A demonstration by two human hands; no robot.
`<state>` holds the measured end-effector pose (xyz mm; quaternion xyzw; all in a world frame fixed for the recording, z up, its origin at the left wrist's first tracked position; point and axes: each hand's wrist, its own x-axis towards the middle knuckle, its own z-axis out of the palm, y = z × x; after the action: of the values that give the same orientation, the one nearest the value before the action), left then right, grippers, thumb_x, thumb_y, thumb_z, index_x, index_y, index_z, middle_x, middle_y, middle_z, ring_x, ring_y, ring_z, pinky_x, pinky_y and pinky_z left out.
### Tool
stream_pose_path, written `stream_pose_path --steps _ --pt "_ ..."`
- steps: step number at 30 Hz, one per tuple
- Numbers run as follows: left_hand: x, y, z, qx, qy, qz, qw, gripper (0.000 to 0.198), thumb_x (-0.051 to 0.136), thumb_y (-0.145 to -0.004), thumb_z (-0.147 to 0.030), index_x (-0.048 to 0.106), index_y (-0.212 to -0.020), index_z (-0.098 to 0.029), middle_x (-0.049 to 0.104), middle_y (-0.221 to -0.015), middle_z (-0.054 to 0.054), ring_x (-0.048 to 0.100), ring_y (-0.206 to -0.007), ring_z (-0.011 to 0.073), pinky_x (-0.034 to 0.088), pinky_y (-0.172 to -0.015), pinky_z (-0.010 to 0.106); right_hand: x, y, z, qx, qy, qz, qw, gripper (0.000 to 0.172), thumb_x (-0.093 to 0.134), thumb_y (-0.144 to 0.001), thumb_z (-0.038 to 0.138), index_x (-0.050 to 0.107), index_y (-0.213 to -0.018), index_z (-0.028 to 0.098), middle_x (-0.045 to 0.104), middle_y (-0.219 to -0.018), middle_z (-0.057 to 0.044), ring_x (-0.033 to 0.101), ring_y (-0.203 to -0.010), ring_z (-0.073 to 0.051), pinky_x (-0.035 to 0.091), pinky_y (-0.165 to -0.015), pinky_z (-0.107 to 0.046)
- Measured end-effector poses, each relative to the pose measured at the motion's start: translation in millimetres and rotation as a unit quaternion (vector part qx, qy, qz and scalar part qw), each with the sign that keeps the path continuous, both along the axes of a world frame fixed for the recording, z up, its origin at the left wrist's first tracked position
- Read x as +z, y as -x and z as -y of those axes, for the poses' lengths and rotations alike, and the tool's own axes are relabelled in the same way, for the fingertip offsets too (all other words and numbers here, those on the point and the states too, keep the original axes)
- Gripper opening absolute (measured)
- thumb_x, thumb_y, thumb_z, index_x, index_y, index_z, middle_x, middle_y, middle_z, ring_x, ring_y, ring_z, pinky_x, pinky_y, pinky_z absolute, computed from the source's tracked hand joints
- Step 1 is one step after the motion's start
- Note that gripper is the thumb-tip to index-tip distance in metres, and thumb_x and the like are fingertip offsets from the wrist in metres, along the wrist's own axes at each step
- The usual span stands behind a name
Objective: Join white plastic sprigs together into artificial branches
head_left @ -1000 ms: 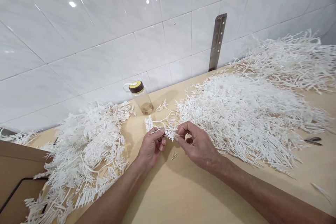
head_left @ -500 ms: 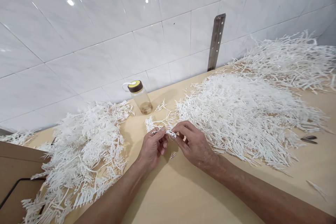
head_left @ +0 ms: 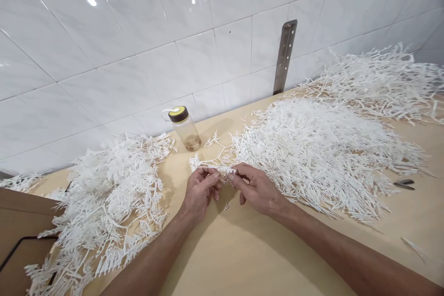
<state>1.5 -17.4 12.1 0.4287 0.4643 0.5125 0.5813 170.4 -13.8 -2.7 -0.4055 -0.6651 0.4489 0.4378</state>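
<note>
White tiled wall [head_left: 145, 69] beyond the left hand [head_left: 199, 194], bright light reflections [head_left: 92, 2] high on it, holed metal strip [head_left: 285, 58] against it ahead of the right hand [head_left: 258, 189], pale table [head_left: 222, 249] beneath both hands.

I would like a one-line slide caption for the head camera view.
Left hand and right hand hold a white branched piece between white heaps, with a lidded bottle beyond.

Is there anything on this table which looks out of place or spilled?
Small strays only: a few white slivers lie loose on the table, just below the gap between left hand and right hand, and a scrap lies alone at right, apart from the large pile. I see no spill, and the bottle stands upright.
</note>
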Motion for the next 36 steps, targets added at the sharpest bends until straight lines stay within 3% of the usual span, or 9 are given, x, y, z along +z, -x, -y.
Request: stream_pose_path --steps 3,5,7,10,13,17,22,27,36 --pt "6.7 2 8 0.067 -0.105 -0.093 0.988 0.023 0.075 -0.074 -0.030 0.054 -0.079 -0.020 0.053 -0.063 -0.003 0.047 -0.051 0.0102 0.040 -0.044 0.021 3.2 -2 -2 -0.004 0.057 0.005 0.998 0.034 0.051 -0.094 0.043 0.050 -0.069 0.020 0.049 -0.069 0.003 0.054 -0.046 -0.010 0.046 -0.044 -0.024" --pt "15.2 4 13 0.146 -0.222 -0.179 0.947 0.018 0.074 -0.076 -0.024 0.058 -0.084 -0.021 0.057 -0.074 0.000 0.053 -0.062 0.0117 0.046 -0.057 0.023 4.2 -3 -3 -0.018 0.074 0.030 0.997 0.032 0.052 -0.093 0.041 0.050 -0.068 0.020 0.049 -0.062 0.004 0.055 -0.043 -0.010 0.044 -0.043 -0.024" --pt "24.7 7 14 0.168 -0.318 -0.250 0.899 0.015 0.071 -0.077 -0.018 0.063 -0.090 -0.023 0.062 -0.086 0.004 0.058 -0.079 0.0170 0.050 -0.074 0.028 3.8 -4 -4 -0.027 0.074 0.048 0.996 0.031 0.053 -0.093 0.040 0.051 -0.068 0.020 0.049 -0.060 0.004 0.055 -0.042 -0.011 0.042 -0.042 -0.024" --pt "34.9 13 8 0.035 -0.360 -0.343 0.867 0.025 0.062 -0.081 -0.011 0.071 -0.101 -0.024 0.069 -0.107 0.009 0.059 -0.108 0.0257 0.045 -0.099 0.040 2.1 -5 -4 0.005 0.045 0.035 0.998 0.030 0.052 -0.093 0.041 0.057 -0.073 0.020 0.052 -0.069 0.002 0.053 -0.045 -0.010 0.046 -0.043 -0.024" --pt "36.0 19 -2 -0.086 -0.340 -0.379 0.856 0.040 0.056 -0.081 -0.006 0.071 -0.112 -0.026 0.070 -0.115 0.008 0.061 -0.114 0.0256 0.044 -0.102 0.041 3.3 -7 -3 0.054 0.030 0.011 0.998 0.030 0.053 -0.093 0.044 0.062 -0.079 0.019 0.052 -0.081 -0.001 0.054 -0.051 -0.009 0.049 -0.044 -0.023" --pt "29.3 21 -6 -0.135 -0.315 -0.374 0.862 0.040 0.057 -0.082 -0.008 0.072 -0.113 -0.027 0.074 -0.109 0.007 0.066 -0.106 0.0239 0.048 -0.096 0.037 9.1 -10 -2 0.084 0.046 -0.004 0.995 0.031 0.051 -0.094 0.045 0.065 -0.084 0.019 0.053 -0.085 -0.001 0.056 -0.057 -0.009 0.049 -0.048 -0.023" --pt "20.3 18 -6 -0.096 -0.275 -0.348 0.891 0.024 0.061 -0.086 -0.018 0.076 -0.103 -0.025 0.076 -0.095 0.007 0.069 -0.089 0.0223 0.050 -0.085 0.033 12.3 -13 -3 0.099 0.085 -0.008 0.991 0.034 0.051 -0.095 0.048 0.061 -0.083 0.018 0.052 -0.076 0.003 0.057 -0.049 -0.007 0.045 -0.048 -0.022" --pt "14.9 18 -7 -0.067 -0.275 -0.329 0.901 0.023 0.065 -0.084 -0.021 0.077 -0.102 -0.027 0.072 -0.082 0.005 0.062 -0.074 0.0186 0.047 -0.073 0.029 8.9 -14 -6 0.080 0.114 -0.003 0.990 0.034 0.053 -0.093 0.047 0.059 -0.079 0.018 0.054 -0.073 0.004 0.059 -0.047 -0.008 0.042 -0.049 -0.022" --pt "15.5 16 -8 -0.079 -0.181 -0.225 0.954 0.018 0.070 -0.078 -0.020 0.078 -0.094 -0.022 0.071 -0.087 0.006 0.062 -0.081 0.0199 0.045 -0.075 0.027 4.8 -16 -10 0.075 0.143 -0.060 0.985 0.040 0.057 -0.090 0.054 0.057 -0.075 0.017 0.057 -0.072 0.003 0.056 -0.045 -0.007 0.038 -0.046 -0.022"
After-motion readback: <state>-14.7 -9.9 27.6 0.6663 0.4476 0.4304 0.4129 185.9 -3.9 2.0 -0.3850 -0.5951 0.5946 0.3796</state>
